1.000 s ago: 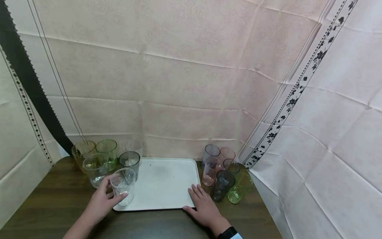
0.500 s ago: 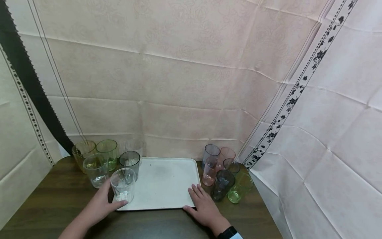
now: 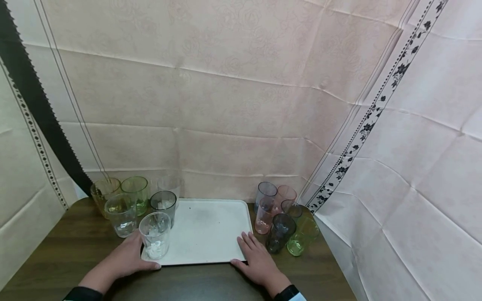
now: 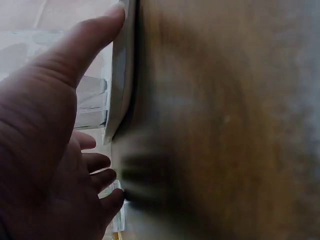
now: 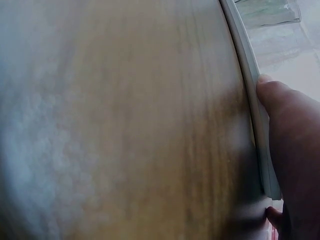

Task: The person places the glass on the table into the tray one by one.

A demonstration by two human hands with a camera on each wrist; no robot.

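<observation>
A clear glass (image 3: 155,240) stands upright on the near left corner of a white tray (image 3: 211,234). My left hand (image 3: 126,260) is at that corner, apart from the glass. In the left wrist view its thumb (image 4: 85,45) lies along the tray's front edge (image 4: 121,75), and its other fingers are loosely bent beside the corner, holding nothing. My right hand (image 3: 257,258) rests at the near right corner, fingers extended along the right side. In the right wrist view the right thumb (image 5: 280,97) touches the tray's front rim (image 5: 245,65).
Left of the tray stand a clear glass (image 3: 121,217), a yellow glass (image 3: 101,196) and a green glass (image 3: 137,196). A dark-rimmed glass (image 3: 165,207) is by the tray's left edge. Several tinted glasses, including a black glass (image 3: 280,234), crowd the right side. Cloth (image 3: 226,104) hangs behind.
My left hand has let go of the clear glass on the tray and slid down to the tray's near left corner. The right hand has stayed in place.
</observation>
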